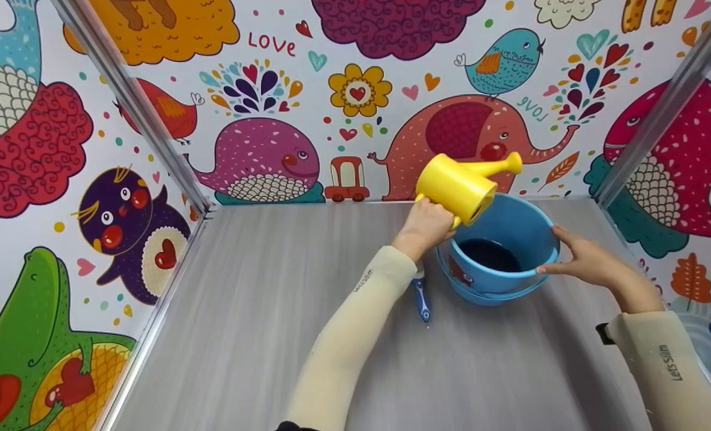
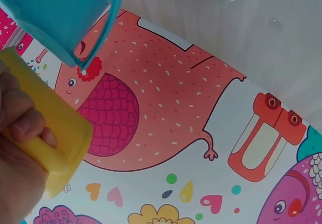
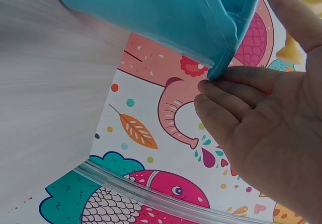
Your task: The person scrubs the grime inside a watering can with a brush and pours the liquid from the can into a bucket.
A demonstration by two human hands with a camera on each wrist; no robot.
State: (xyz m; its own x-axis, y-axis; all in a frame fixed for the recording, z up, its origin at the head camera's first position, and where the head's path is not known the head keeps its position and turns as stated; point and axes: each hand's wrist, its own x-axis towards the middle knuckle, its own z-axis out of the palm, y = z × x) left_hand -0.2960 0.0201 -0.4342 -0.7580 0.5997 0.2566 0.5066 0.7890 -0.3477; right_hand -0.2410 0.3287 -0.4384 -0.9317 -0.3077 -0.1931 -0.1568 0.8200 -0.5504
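My left hand (image 1: 427, 224) grips the handle of a yellow watering can (image 1: 451, 184) and holds it tipped over the left side of a blue bucket (image 1: 520, 218). The can's spout points up to the right, its open top down towards the bucket. Dark-looking liquid (image 1: 490, 254) lies in the bottom of the bucket. At the bucket's right rim, my right hand (image 1: 589, 260) touches with thumb and fingers spread; the right wrist view shows these fingers (image 3: 221, 103) nearly straight against the rim. The left wrist view shows the fingers curled round the can's handle (image 2: 37, 153).
A tool with a blue and white handle (image 1: 422, 297) lies on the grey table (image 1: 259, 311) left of the bucket, partly hidden by my left arm. Printed cartoon panels (image 1: 355, 120) with metal corner strips (image 1: 157, 120) wall in the table. Small water drops (image 2: 275, 23) lie on the tabletop.
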